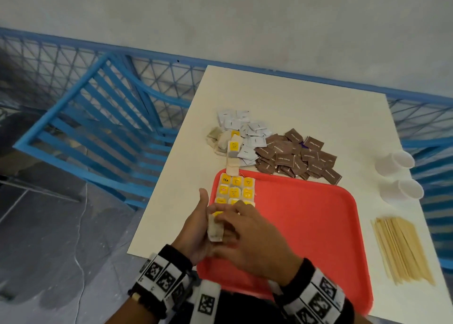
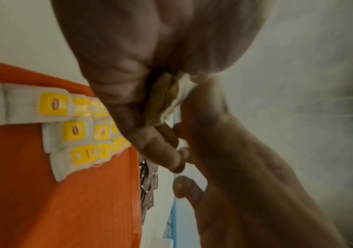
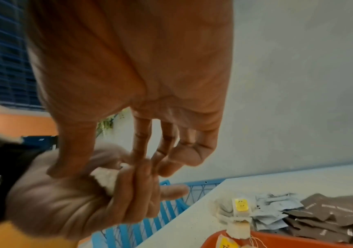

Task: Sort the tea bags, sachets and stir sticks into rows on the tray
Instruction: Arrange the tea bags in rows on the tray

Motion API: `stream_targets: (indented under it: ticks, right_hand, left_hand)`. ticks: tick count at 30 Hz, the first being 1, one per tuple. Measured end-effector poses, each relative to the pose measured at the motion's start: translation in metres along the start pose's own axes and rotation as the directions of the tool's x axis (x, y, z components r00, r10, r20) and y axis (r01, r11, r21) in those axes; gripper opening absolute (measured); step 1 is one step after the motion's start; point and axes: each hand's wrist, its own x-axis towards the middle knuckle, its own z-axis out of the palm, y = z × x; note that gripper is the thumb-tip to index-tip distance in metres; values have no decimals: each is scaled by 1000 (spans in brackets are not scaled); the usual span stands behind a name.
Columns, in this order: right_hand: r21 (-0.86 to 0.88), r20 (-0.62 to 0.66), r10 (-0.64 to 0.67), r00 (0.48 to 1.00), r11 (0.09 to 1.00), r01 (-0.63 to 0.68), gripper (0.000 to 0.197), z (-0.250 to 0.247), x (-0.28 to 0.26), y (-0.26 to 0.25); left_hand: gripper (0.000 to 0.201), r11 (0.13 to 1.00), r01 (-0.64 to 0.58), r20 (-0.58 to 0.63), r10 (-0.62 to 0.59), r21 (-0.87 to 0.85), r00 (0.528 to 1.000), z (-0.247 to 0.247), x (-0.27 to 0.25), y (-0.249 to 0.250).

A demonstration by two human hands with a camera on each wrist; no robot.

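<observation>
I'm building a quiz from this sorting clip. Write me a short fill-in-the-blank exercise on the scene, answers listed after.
1. The tea bags already sorted lie on the ___ tray.
2. The brown sachets are piled on the table, ___ the tray.
3. The wooden stir sticks lie to the ___ of the tray.
4. The left hand holds a ___ bag.

Missing words: red; outside; right; tea

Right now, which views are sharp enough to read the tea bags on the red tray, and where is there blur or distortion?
Head view: fairly sharp, the yellow-tagged tea bags on the red plastic tray are clear; the blue railing bows from the wide lens. Left wrist view: dim, soft, the left hand smeared. Right wrist view: the right hand is clear, its left edge motion-blurred.
</observation>
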Motion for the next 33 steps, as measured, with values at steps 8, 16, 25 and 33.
stream_targets:
  ticks: [8, 16, 25, 33]
  right_hand:
    - [164, -144, -43, 989, 984, 67, 14, -24, -16, 26]
    - [424, -81, 163, 983, 899, -114, 6, -81, -40, 49]
    - [315, -155, 104, 982, 948, -51, 6, -116, -52, 48]
    - [286, -187, 67, 980, 958, -10, 5, -117, -49, 32]
  left_hand:
    - [79, 960, -62, -90, 90, 271, 992, 27, 4, -17]
    - [44, 699, -295, 51, 348, 651, 936, 53, -11, -14]
    - [12, 410, -456, 323, 355, 790, 877, 84, -23, -7]
    - [9, 430, -489, 316, 415, 759, 854, 85, -30, -1]
